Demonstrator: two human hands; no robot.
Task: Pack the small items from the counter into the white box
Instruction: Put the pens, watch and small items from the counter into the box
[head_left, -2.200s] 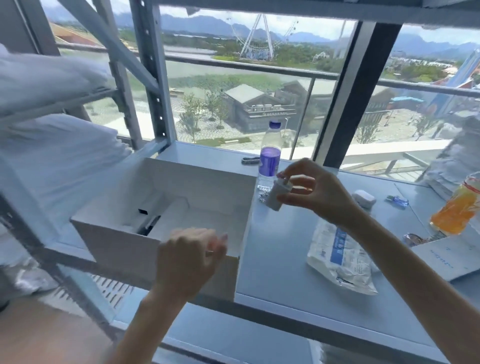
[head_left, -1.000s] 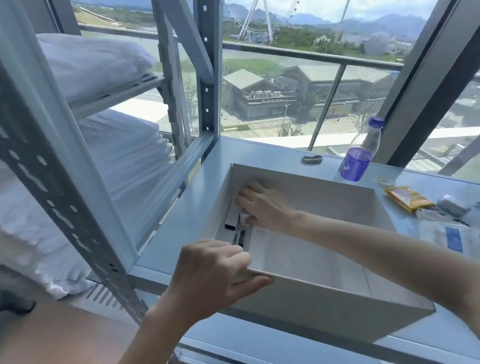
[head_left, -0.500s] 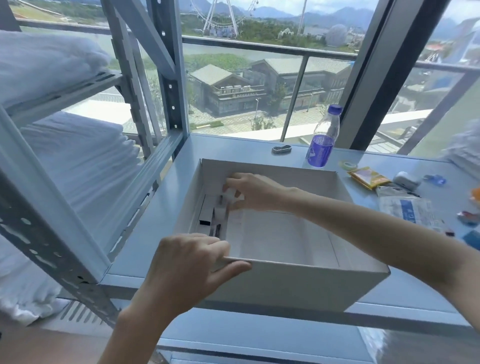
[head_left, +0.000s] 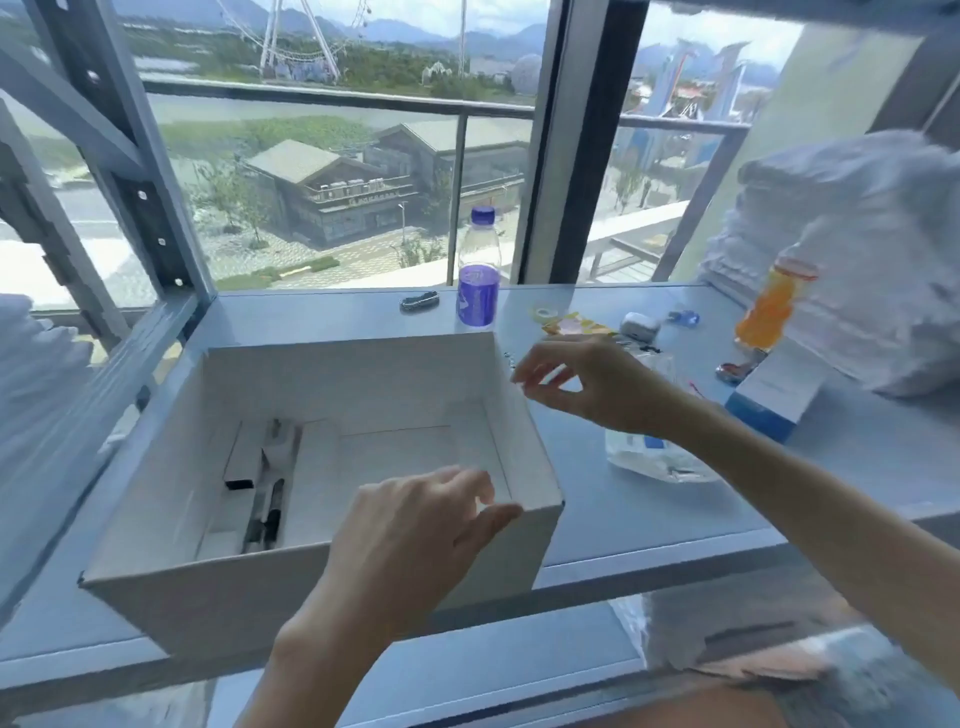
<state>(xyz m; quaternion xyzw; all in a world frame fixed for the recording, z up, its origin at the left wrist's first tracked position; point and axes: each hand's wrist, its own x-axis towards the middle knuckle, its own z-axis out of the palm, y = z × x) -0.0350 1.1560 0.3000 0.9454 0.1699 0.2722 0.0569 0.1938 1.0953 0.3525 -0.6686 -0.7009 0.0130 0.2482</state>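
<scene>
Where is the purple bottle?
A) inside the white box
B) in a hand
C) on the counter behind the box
C: the bottle stands upright on the counter, beyond the far wall of the box.

— What colours show?
— A white box (head_left: 337, 384) on a pale blue-grey counter (head_left: 649, 519). A clear bottle (head_left: 478, 280) with a purple label and purple cap.
— Anything brighter?
— An orange bottle (head_left: 771, 306), a yellow packet (head_left: 574, 326), a white carton (head_left: 774, 395) with a blue end.
</scene>
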